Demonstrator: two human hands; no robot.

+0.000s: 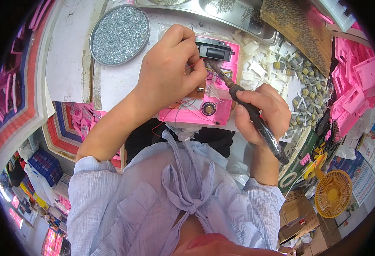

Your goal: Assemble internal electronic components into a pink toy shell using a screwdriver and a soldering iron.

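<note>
A pink plastic housing (224,112) lies on the bench in front of me. It holds a black rectangular part (215,53) at its far end, a small round speaker (208,108) at the near end, and thin loose wires between. My left hand (168,68) is closed over the housing's left side, its fingertips pinching a thin red wire (195,64). In my right hand (269,112) is a soldering iron (226,80), gripped by its black handle. Its tip points up and left, reaching the near edge of the black part, close to my left fingertips. Exact contact at the tip is hard to make out.
A round tray (92,42) of small metal pins stands at the far left. Metal trays (271,39) sit at the back. White plastic pieces (255,68) and small grey motors (309,104) are heaped right of the housing, with pink shells (353,94) farther right.
</note>
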